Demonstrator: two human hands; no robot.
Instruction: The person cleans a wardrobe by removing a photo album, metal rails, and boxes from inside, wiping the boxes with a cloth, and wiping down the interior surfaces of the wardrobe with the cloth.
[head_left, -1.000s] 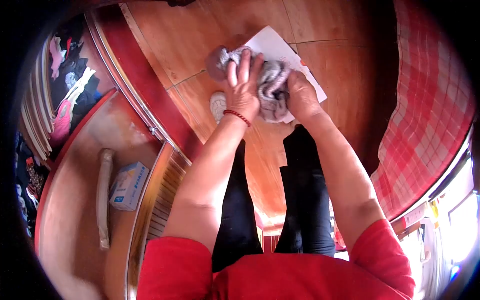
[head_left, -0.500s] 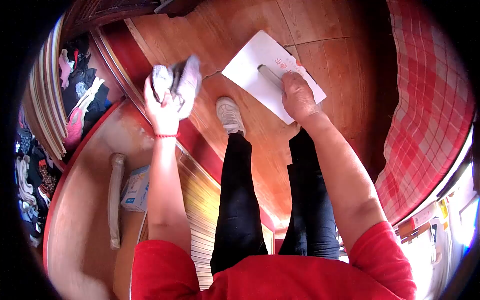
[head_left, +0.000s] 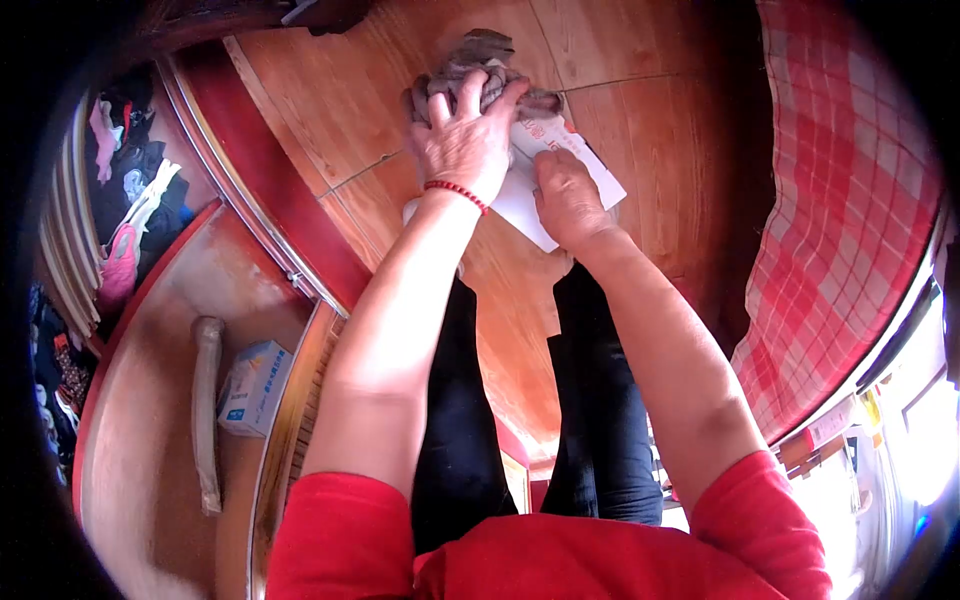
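Note:
My left hand [head_left: 465, 150], a red beaded bracelet at its wrist, has its fingers spread and bent over a crumpled bundle of grey cloth [head_left: 484, 50]. The bundle lies over the far left end of a white cardboard box [head_left: 603, 178] with red printing. My right hand [head_left: 570, 200] grips the box on its near right side; some of those fingers are hidden. The cloth and my left hand cover much of the box top, including the slot seen before.
An open drawer [head_left: 150, 400] at left holds a long wrapped roll [head_left: 207, 420] and a blue-white carton [head_left: 255, 388]. Clothes [head_left: 130, 190] fill a compartment beyond it. Red checked fabric [head_left: 835, 220] hangs at right above the wood-look floor [head_left: 660, 130].
My left hand has carried the grey cloth rightwards from beside the drawer onto the box. My right hand stays on the box, which sits slightly further left in view.

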